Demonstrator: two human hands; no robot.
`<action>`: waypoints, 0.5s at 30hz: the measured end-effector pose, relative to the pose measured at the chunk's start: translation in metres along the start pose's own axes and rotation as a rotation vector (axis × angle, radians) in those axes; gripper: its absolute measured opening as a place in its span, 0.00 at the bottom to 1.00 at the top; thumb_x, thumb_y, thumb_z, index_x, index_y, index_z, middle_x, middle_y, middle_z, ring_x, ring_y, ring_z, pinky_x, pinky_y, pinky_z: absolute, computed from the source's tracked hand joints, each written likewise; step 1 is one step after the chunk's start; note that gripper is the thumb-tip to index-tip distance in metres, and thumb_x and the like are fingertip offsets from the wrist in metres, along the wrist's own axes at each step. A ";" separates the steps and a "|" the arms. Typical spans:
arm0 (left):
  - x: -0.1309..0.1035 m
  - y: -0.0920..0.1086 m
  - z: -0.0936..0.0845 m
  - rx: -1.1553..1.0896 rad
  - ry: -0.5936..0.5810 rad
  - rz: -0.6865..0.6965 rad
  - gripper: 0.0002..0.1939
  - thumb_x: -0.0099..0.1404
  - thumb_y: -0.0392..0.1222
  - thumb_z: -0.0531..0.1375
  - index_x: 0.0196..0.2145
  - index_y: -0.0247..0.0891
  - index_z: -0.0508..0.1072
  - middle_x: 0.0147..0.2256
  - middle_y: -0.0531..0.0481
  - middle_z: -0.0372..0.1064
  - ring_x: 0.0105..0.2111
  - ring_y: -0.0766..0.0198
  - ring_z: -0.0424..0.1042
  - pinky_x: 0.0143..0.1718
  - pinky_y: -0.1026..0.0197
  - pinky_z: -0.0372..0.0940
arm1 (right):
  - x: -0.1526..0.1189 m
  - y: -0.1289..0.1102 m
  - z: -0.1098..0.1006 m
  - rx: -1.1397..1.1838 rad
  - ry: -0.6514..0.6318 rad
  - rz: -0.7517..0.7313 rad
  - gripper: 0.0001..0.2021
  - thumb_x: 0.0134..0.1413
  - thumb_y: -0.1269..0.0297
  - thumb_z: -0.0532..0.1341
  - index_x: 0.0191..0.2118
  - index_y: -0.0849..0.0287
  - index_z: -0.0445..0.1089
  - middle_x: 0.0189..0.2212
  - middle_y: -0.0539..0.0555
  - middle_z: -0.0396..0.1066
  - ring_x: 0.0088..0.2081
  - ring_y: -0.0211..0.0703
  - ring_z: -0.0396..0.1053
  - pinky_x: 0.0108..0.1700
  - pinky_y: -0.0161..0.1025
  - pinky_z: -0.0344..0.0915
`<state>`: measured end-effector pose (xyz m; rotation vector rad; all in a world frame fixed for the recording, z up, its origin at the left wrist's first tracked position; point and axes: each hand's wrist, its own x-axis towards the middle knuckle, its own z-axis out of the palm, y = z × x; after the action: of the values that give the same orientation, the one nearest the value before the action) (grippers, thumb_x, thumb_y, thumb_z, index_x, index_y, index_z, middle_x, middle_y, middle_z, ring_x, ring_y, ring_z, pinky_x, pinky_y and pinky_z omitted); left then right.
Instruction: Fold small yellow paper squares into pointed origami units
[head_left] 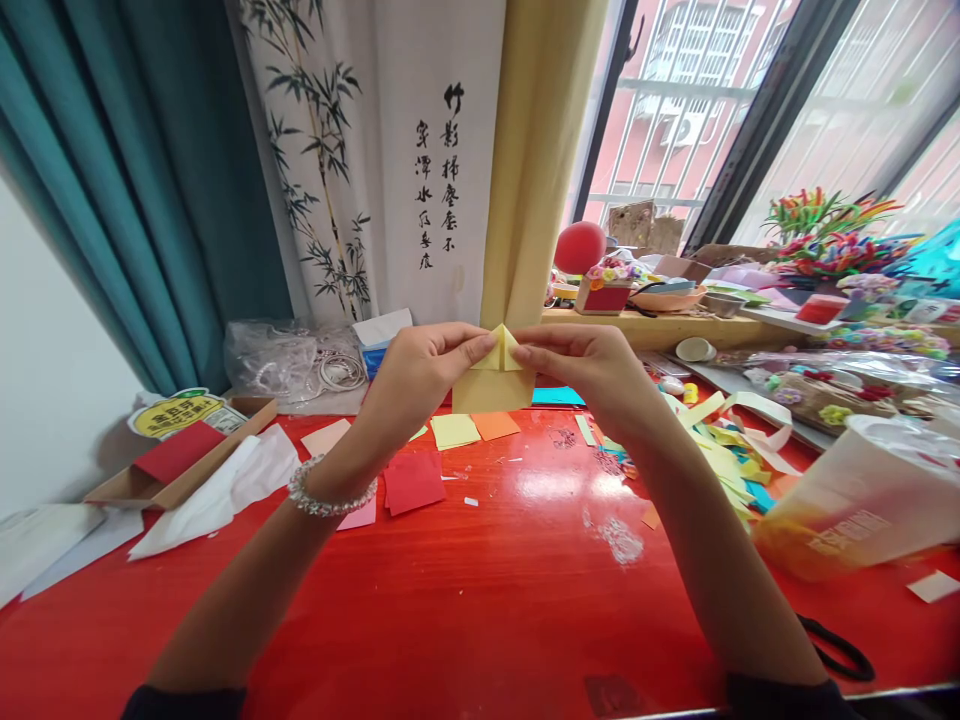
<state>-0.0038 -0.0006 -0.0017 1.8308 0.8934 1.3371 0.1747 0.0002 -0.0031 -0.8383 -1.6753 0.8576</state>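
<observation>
A folded pale yellow paper (pixel 493 380) is held up above the red table (pixel 480 580), pinched at its top corners. The left hand (pixel 420 375) and right hand (pixel 592 375) each close thumb and fingers on it. Below lie three loose squares: yellow (pixel 454 431), orange (pixel 495 425), red (pixel 412 482). The hanging scroll (pixel 439 180) bears brushed Chinese characters, too small to read.

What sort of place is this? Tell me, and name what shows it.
Probably a home craft corner by a window. Both hands hold a folded yellow paper above a red table strewn with coloured paper squares, and handmade flowers crowd the windowsill.
</observation>
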 end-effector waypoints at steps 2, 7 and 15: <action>0.000 0.001 -0.001 0.009 -0.021 0.008 0.13 0.59 0.49 0.61 0.35 0.38 0.79 0.28 0.52 0.73 0.26 0.68 0.68 0.25 0.68 0.61 | 0.000 0.001 -0.002 -0.025 -0.047 0.030 0.13 0.48 0.57 0.66 0.38 0.60 0.77 0.29 0.54 0.74 0.32 0.41 0.71 0.35 0.40 0.70; 0.001 -0.002 -0.002 0.062 -0.034 0.032 0.13 0.59 0.50 0.61 0.32 0.37 0.78 0.26 0.52 0.71 0.23 0.70 0.65 0.22 0.69 0.59 | -0.001 0.001 -0.003 -0.051 -0.062 0.058 0.13 0.47 0.56 0.67 0.36 0.60 0.78 0.27 0.53 0.73 0.32 0.42 0.71 0.36 0.41 0.70; 0.000 -0.006 -0.003 0.286 0.014 0.066 0.16 0.60 0.53 0.59 0.29 0.37 0.76 0.21 0.52 0.67 0.19 0.71 0.61 0.17 0.69 0.52 | -0.001 0.000 -0.006 -0.040 -0.082 0.114 0.13 0.44 0.56 0.68 0.33 0.61 0.78 0.27 0.54 0.74 0.32 0.41 0.71 0.35 0.40 0.69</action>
<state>-0.0076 0.0030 -0.0057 2.0847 1.0857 1.3180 0.1803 0.0003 -0.0025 -0.9445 -1.7335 0.9504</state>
